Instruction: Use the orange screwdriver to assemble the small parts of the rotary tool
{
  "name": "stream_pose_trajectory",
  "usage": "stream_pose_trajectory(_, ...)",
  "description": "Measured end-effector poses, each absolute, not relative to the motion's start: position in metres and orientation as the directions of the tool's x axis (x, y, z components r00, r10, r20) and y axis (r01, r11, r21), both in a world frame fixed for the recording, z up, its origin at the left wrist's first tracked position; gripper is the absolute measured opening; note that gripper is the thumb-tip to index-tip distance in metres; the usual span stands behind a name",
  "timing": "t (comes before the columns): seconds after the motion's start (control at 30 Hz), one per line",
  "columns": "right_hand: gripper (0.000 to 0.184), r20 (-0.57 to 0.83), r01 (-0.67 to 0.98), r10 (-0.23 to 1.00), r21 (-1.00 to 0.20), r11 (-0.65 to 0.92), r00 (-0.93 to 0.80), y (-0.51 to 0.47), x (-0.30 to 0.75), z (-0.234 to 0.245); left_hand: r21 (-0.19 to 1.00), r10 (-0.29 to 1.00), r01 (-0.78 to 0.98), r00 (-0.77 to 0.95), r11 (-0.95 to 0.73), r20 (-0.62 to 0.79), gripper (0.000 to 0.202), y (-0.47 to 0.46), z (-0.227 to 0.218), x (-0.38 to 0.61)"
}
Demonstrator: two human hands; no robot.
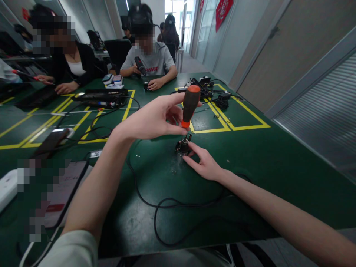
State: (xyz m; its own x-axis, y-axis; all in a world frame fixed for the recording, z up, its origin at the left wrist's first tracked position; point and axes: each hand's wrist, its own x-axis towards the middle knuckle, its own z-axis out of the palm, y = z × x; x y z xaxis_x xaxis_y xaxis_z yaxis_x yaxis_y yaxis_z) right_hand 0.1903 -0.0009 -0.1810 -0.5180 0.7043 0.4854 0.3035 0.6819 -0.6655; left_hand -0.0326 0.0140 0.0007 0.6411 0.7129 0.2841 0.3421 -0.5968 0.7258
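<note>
Now the screwdriver (190, 105) is gripped by the left hand (155, 120), the black part (183, 147) held by the right hand (204, 163); screwing seems unfinished.

The screwdriver (190, 105) has a matt black, rubbery-looking grip with glossy orange plastic ends. The small part (183, 147) beneath looks like shiny metal. A matt green mat covers the surface (250, 148), scuffed in places.

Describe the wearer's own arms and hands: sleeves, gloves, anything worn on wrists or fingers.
Both hands are bare, with no gloves. The left hand and right hand show no rings, and neither wrist carries a watch or band. The left arm is bare up to a pale grey-white sleeve at the bottom edge. The right forearm is bare as far as the frame shows.
</note>
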Motion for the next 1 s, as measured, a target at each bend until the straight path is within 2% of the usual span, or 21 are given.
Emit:
stream_pose_trajectory(0.27,0.047,0.501,0.302,0.701,-0.658,0.689,-0.508,-0.0007,0.189,-0.1819,0.731,0.72,0.353,0.64,-0.584,0.267,0.059,0.014,0.0011,-0.0323)
stream_pose_trajectory(0.57,0.047,0.506,0.293,0.7,-0.662,0.69,-0.505,-0.0005,0.1879,-0.1811,0.619,0.708,0.409,0.602,-0.67,0.369,0.058,0.0142,-0.0028,-0.0291)
stream_pose_trajectory(0.87,0.051,0.461,0.312,0.721,-0.683,0.66,-0.517,0.0008,0.1905,-0.1818,0.743,0.722,0.352,0.646,-0.569,0.247,0.054,0.015,-0.0013,-0.0331)
stream_pose_trajectory(1.0,0.05,0.455,0.301,0.724,-0.695,0.653,-0.519,0.0007,0.1901,-0.181,0.742,0.722,0.351,0.644,-0.571,0.251,0.052,0.0143,0.0001,-0.0318)
